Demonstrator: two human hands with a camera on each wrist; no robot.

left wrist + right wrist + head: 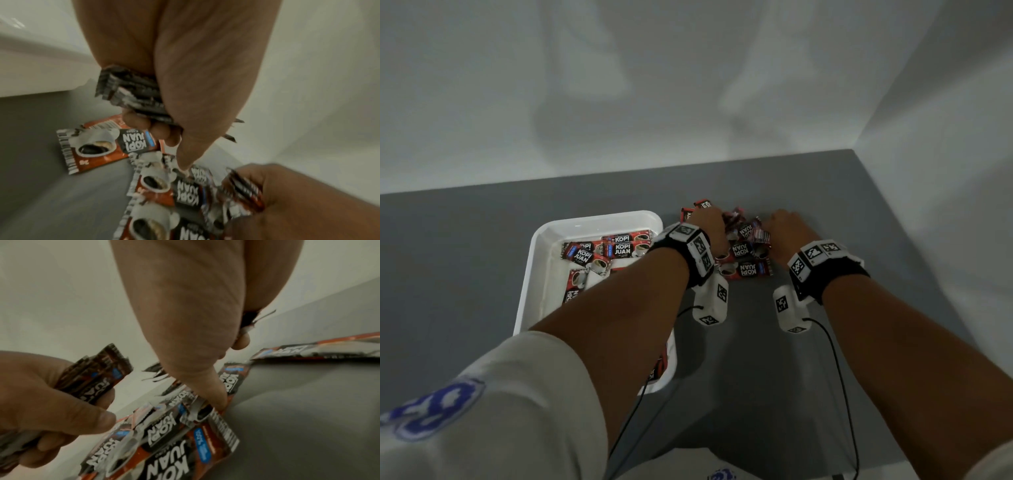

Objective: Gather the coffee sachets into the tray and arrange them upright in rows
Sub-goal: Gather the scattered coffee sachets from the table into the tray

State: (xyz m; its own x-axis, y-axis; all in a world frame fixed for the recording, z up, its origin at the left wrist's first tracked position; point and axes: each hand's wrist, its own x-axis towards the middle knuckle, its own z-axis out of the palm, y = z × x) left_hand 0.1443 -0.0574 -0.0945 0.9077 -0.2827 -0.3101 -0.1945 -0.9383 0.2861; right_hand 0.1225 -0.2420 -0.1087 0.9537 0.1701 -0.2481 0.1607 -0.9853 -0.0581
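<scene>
A white tray (592, 219) sits left of centre on the grey table, with several red-and-black coffee sachets (619, 248) lying flat in it. Just right of the tray is a loose pile of sachets (744, 255). Both hands are on that pile. My left hand (707, 222) grips a bundle of sachets (131, 95) in its curled fingers, its thumb pointing down onto a flat sachet (185, 193). My right hand (784, 222) grips its own bundle (242, 191), thumb tip pressing a sachet (218, 421) in the pile. More sachets (316, 350) lie flat beyond.
The grey table (859, 222) ends at white walls behind and to the right. The tray's outer wall (30, 65) stands close to my left hand. Two black cables (839, 377) hang from the wrist cameras toward the table's near edge.
</scene>
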